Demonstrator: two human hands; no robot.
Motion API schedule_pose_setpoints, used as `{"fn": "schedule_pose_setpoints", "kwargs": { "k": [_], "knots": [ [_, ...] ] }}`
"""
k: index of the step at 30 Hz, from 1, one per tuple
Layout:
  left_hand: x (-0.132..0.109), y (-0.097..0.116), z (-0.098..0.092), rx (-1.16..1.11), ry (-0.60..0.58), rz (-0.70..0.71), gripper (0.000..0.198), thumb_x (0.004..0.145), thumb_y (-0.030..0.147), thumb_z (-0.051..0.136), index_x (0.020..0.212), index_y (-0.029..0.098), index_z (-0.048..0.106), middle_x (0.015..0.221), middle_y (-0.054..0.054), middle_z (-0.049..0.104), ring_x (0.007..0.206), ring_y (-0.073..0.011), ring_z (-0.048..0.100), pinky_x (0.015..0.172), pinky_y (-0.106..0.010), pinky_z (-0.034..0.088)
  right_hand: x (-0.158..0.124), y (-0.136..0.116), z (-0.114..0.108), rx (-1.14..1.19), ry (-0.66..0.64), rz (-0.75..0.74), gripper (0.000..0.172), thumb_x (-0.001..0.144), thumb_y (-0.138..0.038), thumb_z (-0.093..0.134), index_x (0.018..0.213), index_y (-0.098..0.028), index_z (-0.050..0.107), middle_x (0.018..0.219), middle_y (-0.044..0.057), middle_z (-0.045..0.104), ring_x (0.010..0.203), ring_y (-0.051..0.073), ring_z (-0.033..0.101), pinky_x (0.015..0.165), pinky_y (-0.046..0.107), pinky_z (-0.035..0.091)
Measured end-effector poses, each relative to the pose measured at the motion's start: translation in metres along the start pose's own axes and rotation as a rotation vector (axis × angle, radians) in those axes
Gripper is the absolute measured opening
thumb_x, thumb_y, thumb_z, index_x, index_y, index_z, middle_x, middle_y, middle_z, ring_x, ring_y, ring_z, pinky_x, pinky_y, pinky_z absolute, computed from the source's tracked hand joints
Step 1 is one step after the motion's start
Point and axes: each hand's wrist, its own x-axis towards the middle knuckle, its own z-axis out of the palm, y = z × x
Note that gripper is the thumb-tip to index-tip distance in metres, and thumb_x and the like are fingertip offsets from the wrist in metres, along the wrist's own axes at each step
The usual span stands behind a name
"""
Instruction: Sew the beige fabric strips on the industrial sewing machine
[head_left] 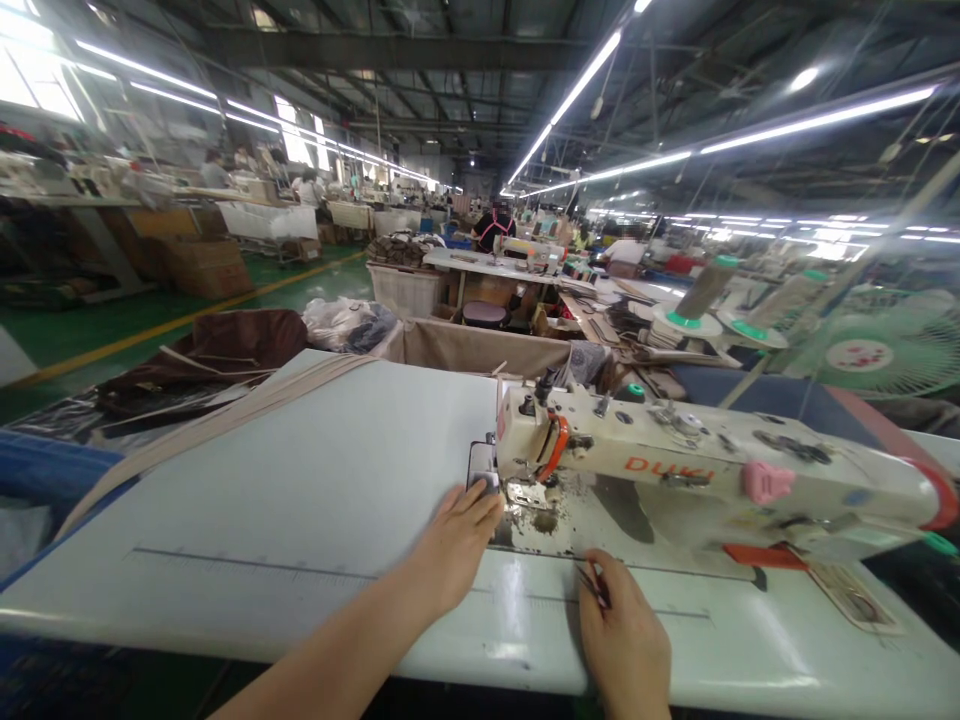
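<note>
A white sewing machine with orange "DUKI" lettering stands on a pale worktable. My left hand lies with fingers stretched out on the machine's bed, left of the needle area. Its fingertips rest on a small dark grey piece beside the metal needle plate; whether this is part of the machine I cannot tell. Near the table's front edge, my right hand is closed round a small dark pointed tool, mostly hidden by the fingers. No fabric shows under the machine's foot.
Long beige fabric strips hang over the table's left edge. Behind the table is a beige cloth-lined bin. Thread cones and a green fan stand at right. A pink clip sits on the machine. People work farther back.
</note>
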Motion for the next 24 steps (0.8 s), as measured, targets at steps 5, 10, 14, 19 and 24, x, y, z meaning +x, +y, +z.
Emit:
{"fn": "schedule_pose_setpoints", "kwargs": {
  "k": [5,10,14,19,24],
  "knots": [
    [0.008,0.0,-0.008,-0.04,-0.012,-0.031,0.063,0.093,0.004,0.041,0.151,0.025,0.052,0.157,-0.007,0.054,0.155,-0.0264,0.038,0.13,-0.056,0.03,0.0,-0.001,0.0,-0.008,0.015,-0.042,0.03,0.102,-0.034,0.044,0.113,-0.021,0.069,0.101,0.005,0.078,0.081,0.021,0.075,0.069,0.03,0.054],
    [0.011,-0.003,-0.011,-0.07,-0.053,-0.07,0.071,0.086,-0.001,0.042,0.151,0.026,0.052,0.158,-0.005,0.053,0.155,-0.0265,0.037,0.13,-0.058,0.03,-0.005,0.006,0.008,0.004,0.026,-0.023,0.028,0.1,-0.034,0.046,0.114,-0.022,0.067,0.101,0.004,0.077,0.078,0.02,0.073,0.068,0.03,0.051],
    [0.019,-0.015,-0.01,-0.14,-0.046,-0.051,0.065,0.083,0.003,0.052,0.143,0.026,0.06,0.154,-0.006,0.057,0.153,-0.0293,0.04,0.129,-0.058,0.032,-0.007,0.008,0.013,0.011,0.038,-0.025,0.03,0.101,-0.035,0.045,0.116,-0.023,0.068,0.1,0.005,0.077,0.078,0.02,0.072,0.069,0.03,0.051],
    [0.043,-0.038,-0.008,-0.321,0.045,-0.037,0.036,0.096,0.012,0.048,0.121,0.02,0.073,0.135,-0.009,0.068,0.136,-0.0245,0.057,0.128,-0.046,0.039,-0.007,0.007,0.011,-0.031,0.042,-0.046,0.027,0.1,-0.03,0.045,0.115,-0.023,0.066,0.1,0.003,0.076,0.078,0.02,0.073,0.068,0.03,0.051],
    [0.072,-0.057,-0.006,-0.358,0.021,-0.015,0.039,0.095,0.013,0.051,0.125,0.023,0.072,0.148,-0.007,0.059,0.138,-0.0247,0.055,0.125,-0.041,0.043,0.001,-0.001,0.0,-0.04,0.094,-0.118,0.024,0.1,-0.029,0.044,0.11,-0.023,0.064,0.093,0.003,0.076,0.072,0.019,0.072,0.064,0.03,0.05]
  ]
}}
